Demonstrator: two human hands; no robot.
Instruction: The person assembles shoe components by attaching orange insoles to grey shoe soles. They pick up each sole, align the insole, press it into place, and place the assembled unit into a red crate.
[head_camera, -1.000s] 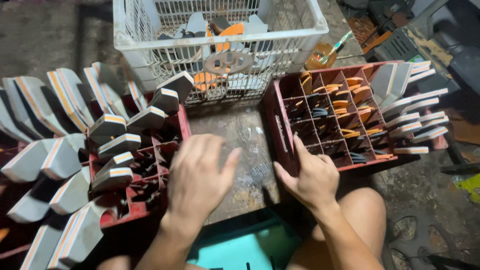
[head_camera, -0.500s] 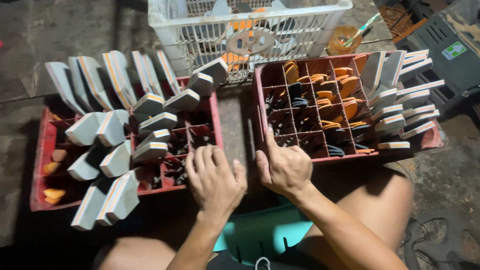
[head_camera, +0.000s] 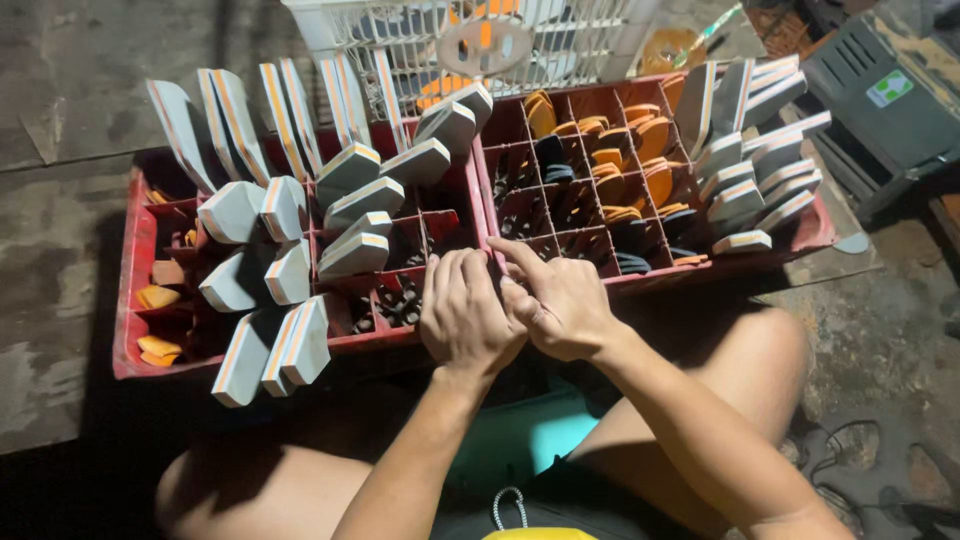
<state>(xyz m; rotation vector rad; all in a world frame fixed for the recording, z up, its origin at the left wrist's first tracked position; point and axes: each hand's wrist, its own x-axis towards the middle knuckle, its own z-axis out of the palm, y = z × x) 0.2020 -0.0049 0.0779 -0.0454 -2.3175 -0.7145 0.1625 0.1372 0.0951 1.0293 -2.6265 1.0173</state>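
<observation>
The left hand (head_camera: 465, 315) and the right hand (head_camera: 560, 305), which are held well apart with spread fingers a second ago, are now brought together until they touch, just at the near edge where the left red crate (head_camera: 140, 300) and the right red crate (head_camera: 800, 235) meet. The fingers of both hands are curled inward, and the fingertips (head_camera: 505, 285) are pressed against one another; whether anything small is pinched between them cannot be told. Both crates are seen fuller and lower in view, and the white basket (head_camera: 330, 25) beyond the fingertips is cut off at the top edge.
</observation>
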